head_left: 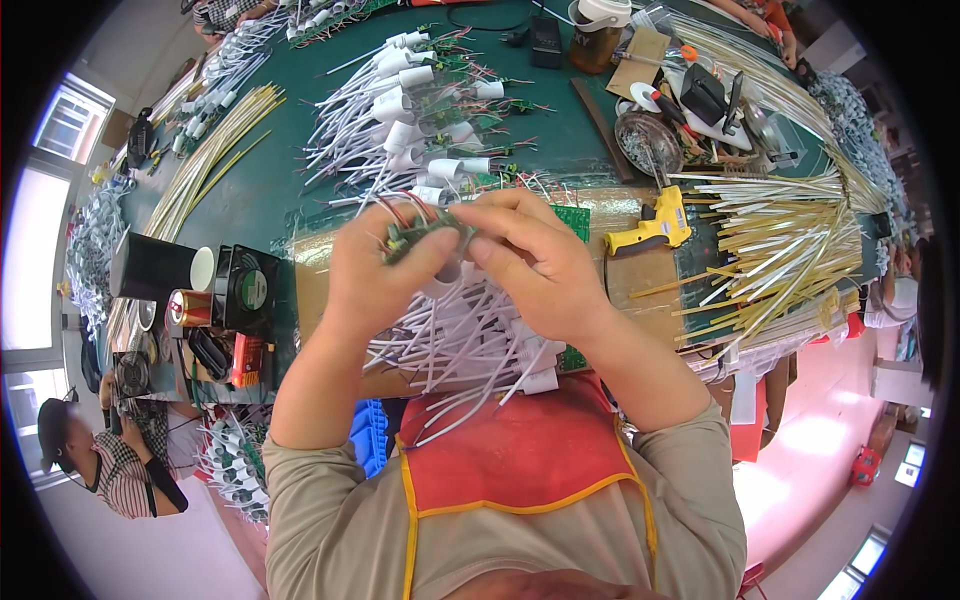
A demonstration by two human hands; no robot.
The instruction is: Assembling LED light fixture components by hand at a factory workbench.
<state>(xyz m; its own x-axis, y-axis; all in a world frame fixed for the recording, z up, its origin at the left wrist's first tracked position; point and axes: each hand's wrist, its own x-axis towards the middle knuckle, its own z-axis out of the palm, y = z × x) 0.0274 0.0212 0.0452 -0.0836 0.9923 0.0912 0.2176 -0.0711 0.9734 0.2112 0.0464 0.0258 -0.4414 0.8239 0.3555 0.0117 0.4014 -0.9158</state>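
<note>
A person in a beige long-sleeved top and red apron stands at a dark green worktop, both hands raised close together over its near edge.

At the near left corner sit a black cylinder cup, a small black square cooling fan and a red and gold can.

The left hand is curled shut, thumb on top, pinching a small green circuit board with red and dark wires. The board sits at the fingertips, not deep in the palm, with only its upper edge and wires showing above the thumb. The right hand closes on the same board from the other side, fingertips meeting the left thumb. Beneath both hands hangs a bundle of thin white wires with white plastic sleeves, trailing towards the apron.

Because the hold is only a fingertip pinch, the board could slip or twist, and the hanging white wires could snag on each other and tug it loose; the fine red wires look easy to bend or tear at their joints.

Towards the right, a yellow hot-glue gun lies on a brown board near the worktop's middle, and a heap of pale yellow sleeved wires fans across the right edge.
</note>
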